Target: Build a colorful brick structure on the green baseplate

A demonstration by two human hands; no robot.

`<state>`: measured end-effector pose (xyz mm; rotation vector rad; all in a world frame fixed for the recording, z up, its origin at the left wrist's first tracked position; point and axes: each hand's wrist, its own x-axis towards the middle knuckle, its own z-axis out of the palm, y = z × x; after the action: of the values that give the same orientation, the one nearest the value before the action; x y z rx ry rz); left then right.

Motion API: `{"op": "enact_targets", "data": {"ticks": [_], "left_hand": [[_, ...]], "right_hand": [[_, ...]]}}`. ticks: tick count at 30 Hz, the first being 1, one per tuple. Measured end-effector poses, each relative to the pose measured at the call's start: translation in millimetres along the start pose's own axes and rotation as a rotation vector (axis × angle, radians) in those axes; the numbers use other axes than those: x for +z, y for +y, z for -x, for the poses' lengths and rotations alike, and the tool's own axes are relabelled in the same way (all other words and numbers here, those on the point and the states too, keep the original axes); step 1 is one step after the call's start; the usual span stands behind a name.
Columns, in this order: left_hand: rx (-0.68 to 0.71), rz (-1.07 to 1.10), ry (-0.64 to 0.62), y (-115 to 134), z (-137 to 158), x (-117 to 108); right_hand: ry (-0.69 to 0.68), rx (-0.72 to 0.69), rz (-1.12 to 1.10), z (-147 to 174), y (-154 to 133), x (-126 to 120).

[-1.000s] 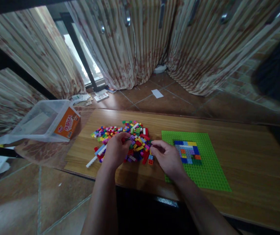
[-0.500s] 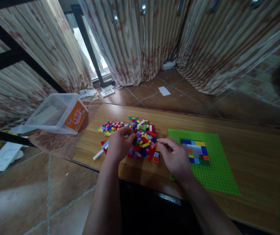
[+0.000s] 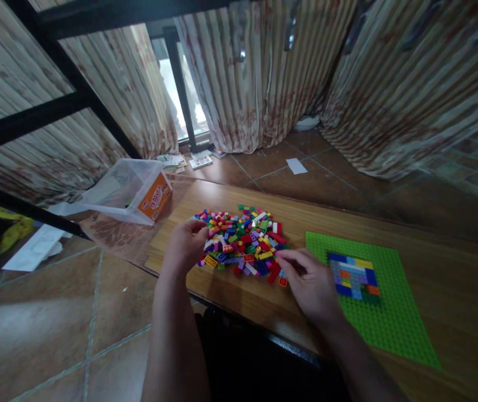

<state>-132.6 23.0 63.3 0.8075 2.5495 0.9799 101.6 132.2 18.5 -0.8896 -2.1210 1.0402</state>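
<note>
My left hand (image 3: 184,245) is over the left edge of a heap of loose toy bricks (image 3: 247,240), its fingers curled toward the thumb. Whatever lies between those fingertips is hidden or too small to name. At the heap's right side, my right hand (image 3: 312,282) has thumb and forefinger closed in a pinch; I cannot make out what they hold. An orange-red brick (image 3: 283,282) rests just below its fingertips. Right of this hand lies a green baseplate (image 3: 406,312) bearing a flat, multicoloured block of joined bricks (image 3: 353,276). A yellow-orange brick (image 3: 211,261) lies near my left hand.
A clear plastic box (image 3: 125,190) with an orange label stands left of the wooden tabletop (image 3: 264,312). Papers (image 3: 172,163) and a white sheet (image 3: 296,166) lie on the tiled floor beyond. Black metal bars (image 3: 83,100) cross the upper left, before striped curtains (image 3: 239,106).
My left hand has moved from the middle of the heap to its left edge, uncovering bricks there. My right hand stays by the heap's right side. The camera view has turned left.
</note>
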Motion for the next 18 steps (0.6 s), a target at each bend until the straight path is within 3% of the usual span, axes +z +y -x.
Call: {"op": "enact_targets", "data": {"ticks": [10, 13, 18], "left_hand": [[-0.014, 0.029, -0.053, -14.4, -0.9, -11.0], [-0.038, 0.066, -0.059, -13.3, 0.6, -15.7], [-0.034, 0.089, -0.058, -15.3, 1.4, -19.2]], "right_hand": [[-0.118, -0.275, 0.279, -33.9, -27.3, 37.4], [-0.176, -0.297, 0.382, -43.9, -27.3, 42.2], [-0.187, -0.26, 0.437, -43.1, -11.6, 29.8]]}}
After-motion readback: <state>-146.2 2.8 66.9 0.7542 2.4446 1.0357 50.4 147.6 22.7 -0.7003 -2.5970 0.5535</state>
